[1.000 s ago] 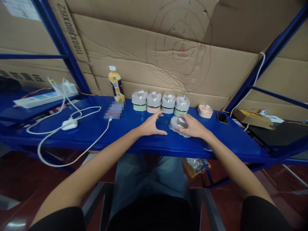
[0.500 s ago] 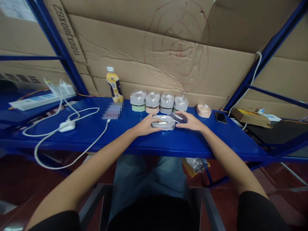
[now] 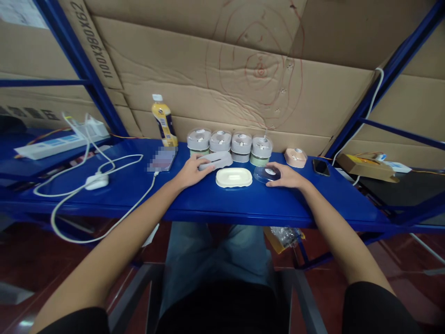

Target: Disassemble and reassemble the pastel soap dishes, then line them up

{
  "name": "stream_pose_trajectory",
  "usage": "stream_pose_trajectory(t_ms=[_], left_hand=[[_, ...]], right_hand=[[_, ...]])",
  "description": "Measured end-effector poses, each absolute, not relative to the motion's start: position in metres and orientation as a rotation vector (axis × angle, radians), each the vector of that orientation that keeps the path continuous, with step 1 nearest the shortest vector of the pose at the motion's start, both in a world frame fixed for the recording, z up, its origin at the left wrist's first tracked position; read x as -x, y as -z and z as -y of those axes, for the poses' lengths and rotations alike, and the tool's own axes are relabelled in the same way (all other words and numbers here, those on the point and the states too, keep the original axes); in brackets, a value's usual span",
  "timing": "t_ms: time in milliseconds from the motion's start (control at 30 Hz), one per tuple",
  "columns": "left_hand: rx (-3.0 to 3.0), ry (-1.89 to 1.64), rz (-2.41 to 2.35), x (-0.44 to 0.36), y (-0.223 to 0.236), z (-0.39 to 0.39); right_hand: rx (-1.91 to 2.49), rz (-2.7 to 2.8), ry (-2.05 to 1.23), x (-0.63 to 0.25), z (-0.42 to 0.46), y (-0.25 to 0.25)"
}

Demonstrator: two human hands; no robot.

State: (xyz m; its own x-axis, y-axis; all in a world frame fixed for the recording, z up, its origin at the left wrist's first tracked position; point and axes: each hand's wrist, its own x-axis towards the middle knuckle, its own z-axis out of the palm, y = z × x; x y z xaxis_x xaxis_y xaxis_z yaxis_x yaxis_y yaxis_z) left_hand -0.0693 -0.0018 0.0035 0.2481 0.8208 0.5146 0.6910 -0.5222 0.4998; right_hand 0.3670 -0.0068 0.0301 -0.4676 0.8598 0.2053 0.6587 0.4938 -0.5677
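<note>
A cream oblong tray (image 3: pixel 234 177) lies on the blue shelf (image 3: pixel 222 202) between my hands. My left hand (image 3: pixel 190 170) grips a grey oblong piece (image 3: pixel 215 160) just left of and behind the tray. My right hand (image 3: pixel 287 176) rests with its fingers closed on a clear round lid (image 3: pixel 266 173) lying on the shelf to the tray's right. Behind them stands a row of several lidded round boxes (image 3: pixel 230 145) against the cardboard wall.
A pink lidded box (image 3: pixel 295 157) and a black phone (image 3: pixel 320 167) lie at the right. A yellow drink bottle (image 3: pixel 162 119), a blurred phone (image 3: pixel 162 160) on a white cable (image 3: pixel 114 204), and a power strip (image 3: pixel 55 143) are at the left. Blue rack posts flank the shelf.
The grey piece has come off the cream tray and moved back-left in my left hand. My right hand has set the clear lid down on the shelf at the right.
</note>
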Motion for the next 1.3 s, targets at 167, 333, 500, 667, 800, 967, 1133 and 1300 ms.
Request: stream_pose_trajectory(t_ms=[167,333,500,667,800,967,1133,1300], left_hand=[[-2.337,-1.087,-1.480,0.083,-0.001,0.004],[-2.386,-1.168,-1.257,0.056,-0.009,0.014],[-2.412,-1.096,-1.099,0.021,-0.009,0.021],[-2.381,-1.033,-1.043,0.007,0.001,0.016],[-2.338,-1.048,-1.014,0.006,0.006,0.011],[-2.295,-1.037,-0.989,0.006,0.007,0.007],[-2.296,-1.054,-0.962,0.007,0.008,0.004],[-2.279,-1.020,-0.973,0.008,0.007,0.006]], right_hand=[[1.256,2.337,-0.504,-0.366,0.005,-0.028],[1.196,2.194,-0.529,-0.360,0.011,-0.035],[1.028,2.167,-0.524,-0.337,0.018,-0.051],[0.892,2.392,-0.520,-0.292,0.003,-0.063],[0.777,2.534,-0.580,-0.261,-0.012,-0.060],[0.761,2.532,-0.578,-0.253,-0.019,-0.047],[0.775,2.534,-0.536,-0.257,-0.018,-0.042],[0.776,2.564,-0.472,-0.253,-0.016,-0.042]])
